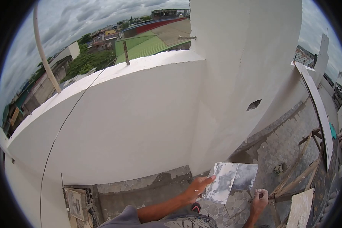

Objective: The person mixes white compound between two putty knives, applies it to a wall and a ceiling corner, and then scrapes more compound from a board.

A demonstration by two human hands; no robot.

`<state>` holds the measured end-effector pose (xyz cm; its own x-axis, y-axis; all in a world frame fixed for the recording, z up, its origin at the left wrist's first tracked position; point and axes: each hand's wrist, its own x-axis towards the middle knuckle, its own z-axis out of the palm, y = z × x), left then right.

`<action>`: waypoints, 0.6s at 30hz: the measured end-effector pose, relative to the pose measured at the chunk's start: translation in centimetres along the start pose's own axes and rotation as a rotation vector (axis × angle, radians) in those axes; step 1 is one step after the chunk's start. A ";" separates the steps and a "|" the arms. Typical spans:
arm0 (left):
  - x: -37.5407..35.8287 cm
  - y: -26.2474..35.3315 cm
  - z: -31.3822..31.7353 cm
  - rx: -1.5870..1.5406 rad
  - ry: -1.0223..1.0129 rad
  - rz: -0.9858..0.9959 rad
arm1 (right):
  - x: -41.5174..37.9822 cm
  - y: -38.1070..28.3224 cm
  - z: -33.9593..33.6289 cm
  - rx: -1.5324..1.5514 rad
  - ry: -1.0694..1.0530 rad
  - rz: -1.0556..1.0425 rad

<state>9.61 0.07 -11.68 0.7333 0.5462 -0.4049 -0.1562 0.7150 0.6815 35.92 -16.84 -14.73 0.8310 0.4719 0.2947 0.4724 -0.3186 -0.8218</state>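
My left hand [197, 188] is closed on the edge of a flat rectangular plate [221, 182] smeared with white putty, its thumb on the top face. Against the plate's right side lies the grey rectangular blade of a putty knife [245, 176], also streaked white. My right hand [259, 200] is wrapped round its handle, most of which the fingers hide. Both tools are held in front of my body, above the tiled floor [235, 207]. Beyond them rises a white-coated wall [121, 121] with a tall pillar [247, 49].
A wooden trestle [298, 176] stands at the right, near a long white board [318, 110] and a pale panel [300, 209]. A small can [280, 168] is on the floor. A wire [66, 117] crosses the wall. A splattered wooden frame [76, 203] is at lower left.
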 end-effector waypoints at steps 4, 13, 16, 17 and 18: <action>-0.3 0.0 0.0 -0.014 -0.011 0.023 | -0.3 -1.1 0.0 0.095 -0.122 0.022; -0.8 -0.2 0.5 -0.098 0.003 0.050 | -1.9 -3.6 1.7 0.257 -0.342 0.070; -0.8 -0.3 0.4 -0.098 0.002 0.033 | -3.7 -4.8 3.3 0.476 -0.471 0.045; -0.5 -0.6 0.1 -0.082 0.006 0.014 | -4.4 -5.8 3.9 0.583 -0.468 0.095; -0.3 -0.7 -0.1 -0.066 0.011 -0.006 | -5.0 -7.0 4.6 0.691 -0.464 0.146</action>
<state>9.39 -0.56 -12.13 0.7269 0.5465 -0.4159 -0.1956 0.7452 0.6375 27.07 -13.20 -12.73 0.5931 0.8032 0.0562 -0.0421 0.1006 -0.9940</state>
